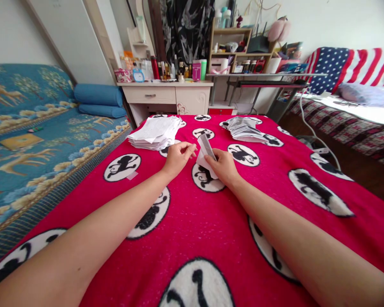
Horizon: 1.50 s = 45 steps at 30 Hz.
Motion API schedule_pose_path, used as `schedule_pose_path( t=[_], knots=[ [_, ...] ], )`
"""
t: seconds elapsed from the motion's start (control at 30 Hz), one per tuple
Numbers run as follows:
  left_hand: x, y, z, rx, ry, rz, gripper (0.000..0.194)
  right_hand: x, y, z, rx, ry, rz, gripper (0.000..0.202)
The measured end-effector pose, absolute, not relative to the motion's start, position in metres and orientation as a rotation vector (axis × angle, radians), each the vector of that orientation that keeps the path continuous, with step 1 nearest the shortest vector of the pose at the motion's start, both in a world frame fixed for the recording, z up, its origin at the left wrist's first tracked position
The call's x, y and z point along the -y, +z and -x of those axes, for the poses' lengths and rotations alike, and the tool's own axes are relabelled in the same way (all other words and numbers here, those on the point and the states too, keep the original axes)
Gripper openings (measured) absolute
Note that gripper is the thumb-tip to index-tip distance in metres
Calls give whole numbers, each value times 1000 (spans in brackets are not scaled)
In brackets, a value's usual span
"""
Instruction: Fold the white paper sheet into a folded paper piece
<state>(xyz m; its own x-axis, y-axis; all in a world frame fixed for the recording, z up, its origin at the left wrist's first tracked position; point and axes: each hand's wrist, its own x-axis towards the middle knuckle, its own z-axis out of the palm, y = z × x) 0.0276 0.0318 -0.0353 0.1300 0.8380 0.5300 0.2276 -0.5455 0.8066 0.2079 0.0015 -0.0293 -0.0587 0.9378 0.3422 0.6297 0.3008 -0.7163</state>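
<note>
Head view: a fuzzy red blanket (192,230) printed with round white patches holding black figures covers the broad flat surface from the near edge to the far one. Its left edge runs beside a blue patterned sofa (28,140); its right edge drops to dark wooden floor (355,162). The stretch of blanket between the 2 forearms lies open.

Toward the far left sits a loose, uneven pile of white papers (155,133), sheets fanned at the corners. Toward the far right lies a smaller grey-white stack (245,128), flatter and crumpled at the edges. The 2 piles are well apart, with the hands between them and slightly nearer.

The right hand (223,167) rests on the blanket, its fingers closed around a thin white folded sheet (205,154). The sheet stands tilted, its long axis running from the palm up and away toward the far edge, with the upper flap creased. The left hand (177,157) is just beside it, fingers curled loosely, their tips at the sheet's upper edge; whether they pinch it, I cannot tell.
</note>
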Motion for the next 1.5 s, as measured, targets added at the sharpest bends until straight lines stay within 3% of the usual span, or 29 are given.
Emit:
schedule_pose_path(
  t=[0.27, 0.5, 0.6, 0.83, 0.97, 1.3, 1.5],
  knots=[
    [-53, -34, -68, -921, 1357, -1428, 34, -1, -28, -210, 1729, 575, 1431, 22],
    [-53, -51, -68, -943, 1277, -1538, 29, -10, -33, -212, 1539, 829, 1439, 34],
    [-53, -47, -66, -939, 1277, -1486, 24, -25, -34, -210, 1382, 907, 1498, 29],
    [-50, -43, -65, -950, 1291, -1413, 12, -37, -31, -204, 1440, 284, 1684, 24],
    [-51, -46, -66, -882, 1340, -1401, 23, -28, -34, -196, 1732, 107, 1586, 26],
    [-43, -41, -60, -863, 1356, -1382, 30, -18, -33, -197, 1914, 235, 1237, 24],
    [-38, -37, -60, -893, 1300, -1339, 24, -21, -32, -202, 1892, 431, 1105, 37]
  ],
)
